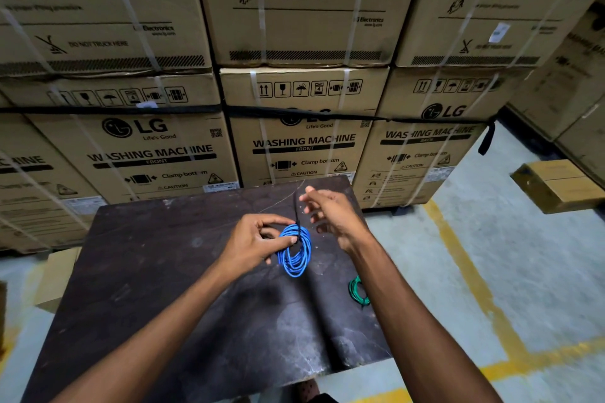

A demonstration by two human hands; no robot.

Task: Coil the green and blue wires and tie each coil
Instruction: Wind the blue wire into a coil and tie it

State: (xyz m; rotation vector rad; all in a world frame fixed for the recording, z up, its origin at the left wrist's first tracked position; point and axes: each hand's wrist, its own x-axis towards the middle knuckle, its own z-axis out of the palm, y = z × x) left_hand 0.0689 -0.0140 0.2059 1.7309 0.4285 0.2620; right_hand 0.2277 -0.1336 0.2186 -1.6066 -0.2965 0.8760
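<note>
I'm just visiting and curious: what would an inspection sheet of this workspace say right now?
Surface: dark scuffed table.
Job's things: blue wire coil held above the table, a black tie round its top; green wire coil lying near the table's right edge.
Clutter: nothing seen.
Hands: left hand pinches the blue coil; right hand beside the tie's upright tail, grip unclear.
Cables: only the two wires.
Surroundings: stacked washing machine cartons, small box, yellow floor lines.
</note>
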